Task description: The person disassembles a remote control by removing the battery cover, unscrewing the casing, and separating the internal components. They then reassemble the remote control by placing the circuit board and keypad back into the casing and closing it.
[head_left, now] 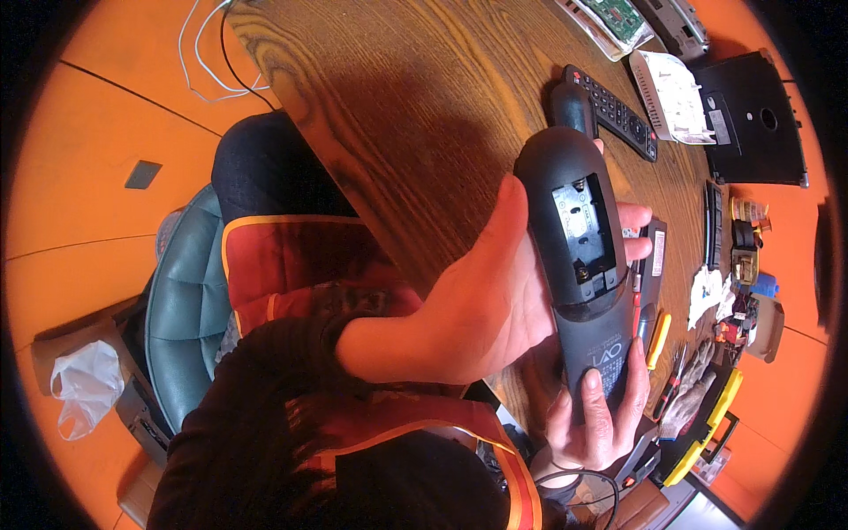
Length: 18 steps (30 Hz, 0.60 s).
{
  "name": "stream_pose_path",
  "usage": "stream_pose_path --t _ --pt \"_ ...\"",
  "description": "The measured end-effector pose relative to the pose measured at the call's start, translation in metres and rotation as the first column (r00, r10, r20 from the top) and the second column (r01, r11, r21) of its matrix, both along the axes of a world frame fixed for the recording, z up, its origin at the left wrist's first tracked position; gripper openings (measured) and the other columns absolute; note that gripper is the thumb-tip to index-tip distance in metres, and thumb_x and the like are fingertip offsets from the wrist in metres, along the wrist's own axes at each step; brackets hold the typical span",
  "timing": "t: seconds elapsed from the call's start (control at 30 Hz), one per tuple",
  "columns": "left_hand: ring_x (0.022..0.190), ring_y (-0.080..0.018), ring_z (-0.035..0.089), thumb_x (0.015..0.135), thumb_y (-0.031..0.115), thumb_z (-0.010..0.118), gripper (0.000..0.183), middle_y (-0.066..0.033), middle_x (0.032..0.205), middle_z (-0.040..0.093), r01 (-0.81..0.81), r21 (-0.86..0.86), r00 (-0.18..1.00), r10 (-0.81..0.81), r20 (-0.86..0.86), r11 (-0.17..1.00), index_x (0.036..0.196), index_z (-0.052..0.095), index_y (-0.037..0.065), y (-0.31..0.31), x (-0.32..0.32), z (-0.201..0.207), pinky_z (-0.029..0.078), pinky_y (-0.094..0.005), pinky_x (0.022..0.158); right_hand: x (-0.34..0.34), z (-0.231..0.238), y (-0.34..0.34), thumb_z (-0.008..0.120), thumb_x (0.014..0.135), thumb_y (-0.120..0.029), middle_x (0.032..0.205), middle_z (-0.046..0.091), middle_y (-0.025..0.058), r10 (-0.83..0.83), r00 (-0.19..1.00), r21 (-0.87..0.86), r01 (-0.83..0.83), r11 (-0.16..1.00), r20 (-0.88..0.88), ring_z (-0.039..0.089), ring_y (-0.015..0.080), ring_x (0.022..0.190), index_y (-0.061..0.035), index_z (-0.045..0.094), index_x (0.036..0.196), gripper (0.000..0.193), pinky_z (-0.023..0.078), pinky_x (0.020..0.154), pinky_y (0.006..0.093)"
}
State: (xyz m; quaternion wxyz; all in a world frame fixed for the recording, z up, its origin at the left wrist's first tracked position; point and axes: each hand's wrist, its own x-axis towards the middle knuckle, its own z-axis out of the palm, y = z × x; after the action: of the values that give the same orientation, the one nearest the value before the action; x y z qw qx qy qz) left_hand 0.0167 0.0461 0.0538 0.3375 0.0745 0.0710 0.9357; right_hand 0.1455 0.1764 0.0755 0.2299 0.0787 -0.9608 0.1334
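Note:
A long black remote control [572, 296] is held between both my hands, its back facing up. Its battery compartment [585, 225] is uncovered, showing metal contacts, a pale label and no batteries. My left hand [486, 300] wraps the wide end, with the thumb along one edge and fingertips showing past the other. My right hand [605, 411] grips the narrow end, its fingers lying over the printed back. Beyond the wide end, a second black remote with buttons [623, 115] lies on the wooden table [389, 97]; a dark rounded object [572, 106] is next to it.
To the right are a white plastic device [671, 97], a black panel-like device [751, 119], a green circuit board [618, 19], a yellow-handled tool [659, 340], gloves [691, 389] and a yellow-edged case [711, 424]. A teal chair [185, 309] stands left, beyond the table edge.

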Motion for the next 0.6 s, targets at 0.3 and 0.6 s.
stream_pose_path --t 0.3,0.6 --pt "0.119 -0.0225 0.038 0.087 0.060 0.024 0.069 -0.0125 0.130 0.037 -0.003 -0.005 0.999 0.003 0.042 1.000 0.135 0.021 0.011 -0.0033 0.0005 0.0005 0.030 -0.0428 0.099 0.0019 0.0019 0.0031 0.059 0.073 -0.010 0.111 0.050 0.0336 0.002 0.999 0.046 0.000 0.999 -0.041 0.053 0.0468 0.101 -0.0080 0.063 0.103 0.030 0.044 0.084 0.0481" --pt "0.119 -0.0223 0.038 0.088 0.058 0.025 0.067 -0.0127 0.132 0.037 -0.021 -0.002 1.000 0.021 -0.010 1.000 0.135 0.022 0.010 0.0006 0.0033 -0.0035 0.031 -0.0423 0.099 0.0015 -0.0008 0.0001 0.064 0.073 -0.012 0.111 0.051 0.0319 -0.039 0.999 -0.002 0.039 0.999 -0.025 0.053 0.0446 0.099 -0.0087 0.065 0.100 0.028 0.044 0.084 0.0474"
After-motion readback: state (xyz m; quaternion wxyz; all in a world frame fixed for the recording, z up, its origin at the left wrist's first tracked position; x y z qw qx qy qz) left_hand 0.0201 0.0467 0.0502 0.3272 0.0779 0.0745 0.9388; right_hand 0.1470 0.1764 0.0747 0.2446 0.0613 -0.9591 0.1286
